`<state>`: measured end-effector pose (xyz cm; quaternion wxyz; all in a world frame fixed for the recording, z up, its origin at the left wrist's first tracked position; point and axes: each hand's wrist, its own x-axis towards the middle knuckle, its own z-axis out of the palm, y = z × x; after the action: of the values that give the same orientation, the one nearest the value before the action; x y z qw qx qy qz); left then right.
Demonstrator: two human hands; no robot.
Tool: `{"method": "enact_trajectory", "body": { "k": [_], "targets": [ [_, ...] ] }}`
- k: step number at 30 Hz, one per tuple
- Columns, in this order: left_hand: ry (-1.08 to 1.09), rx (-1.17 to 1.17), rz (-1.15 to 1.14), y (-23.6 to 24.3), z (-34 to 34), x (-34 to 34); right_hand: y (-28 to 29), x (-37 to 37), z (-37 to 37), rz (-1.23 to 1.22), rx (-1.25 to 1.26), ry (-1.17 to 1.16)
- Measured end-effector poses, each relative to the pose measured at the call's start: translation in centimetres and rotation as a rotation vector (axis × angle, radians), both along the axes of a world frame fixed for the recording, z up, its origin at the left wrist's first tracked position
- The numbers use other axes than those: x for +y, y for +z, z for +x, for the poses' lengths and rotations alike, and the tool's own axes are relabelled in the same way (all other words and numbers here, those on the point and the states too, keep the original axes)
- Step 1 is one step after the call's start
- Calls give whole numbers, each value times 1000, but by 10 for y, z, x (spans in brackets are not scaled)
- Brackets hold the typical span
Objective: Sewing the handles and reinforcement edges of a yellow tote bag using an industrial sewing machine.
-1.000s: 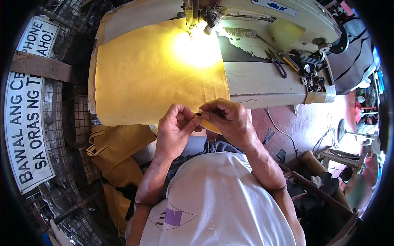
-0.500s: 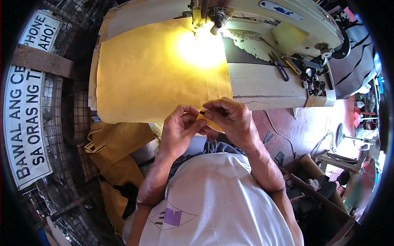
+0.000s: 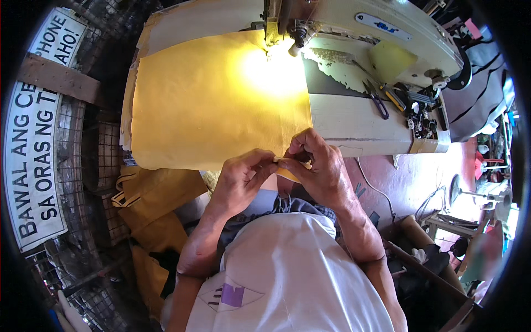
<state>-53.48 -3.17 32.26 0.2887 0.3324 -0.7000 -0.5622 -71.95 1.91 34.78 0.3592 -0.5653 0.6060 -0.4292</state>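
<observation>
A broad yellow sheet of leather-like material (image 3: 215,105) lies over the front of the sewing machine table, brightly lit under the needle area. At its near edge my left hand (image 3: 241,178) and my right hand (image 3: 321,174) meet, fingertips pinched together. Between them is a yellow flap of material (image 3: 289,174), its lower part showing below my right thumb. Whether this flap belongs to the large sheet or is separate, I cannot tell. My fingers hide most of it.
The sewing machine (image 3: 381,27) stands across the far side. Thread snips (image 3: 378,100), a yellow-handled cutter (image 3: 394,98) and several small metal parts (image 3: 423,122) lie on the right of the table. More yellow pieces (image 3: 160,193) hang at the lower left, beside a wire mesh.
Both hands have shifted their pinch on the flap, and the fingertips have come closer together. A dark strip seen between the fingers before is now hidden. The view has moved slightly.
</observation>
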Motion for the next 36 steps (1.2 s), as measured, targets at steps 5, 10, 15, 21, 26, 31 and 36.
{"method": "enact_trajectory", "body": {
  "k": [5, 10, 15, 21, 26, 31, 36],
  "targets": [
    [77, 47, -12, -2, -15, -14, 12, -17, -12, 14, 60, 48],
    [120, 138, 141, -10, -31, -34, -1, -44, -26, 97, -56, -18],
    [172, -29, -71, -2, -43, -85, -5, -101, -39, -14, 115, 22],
    [95, -396, -376, -2, -33, -149, -32, -153, -52, -73, 229, 31],
    [30, -339, -801, -6, -20, -186, -36, -165, -51, -282, 487, 99],
    [-8, -260, -903, -15, -17, -189, -30, -169, -53, -450, 857, 234],
    [-39, -304, -881, -19, -10, -190, -39, -172, -40, 52, 256, 79]
  ]
}}
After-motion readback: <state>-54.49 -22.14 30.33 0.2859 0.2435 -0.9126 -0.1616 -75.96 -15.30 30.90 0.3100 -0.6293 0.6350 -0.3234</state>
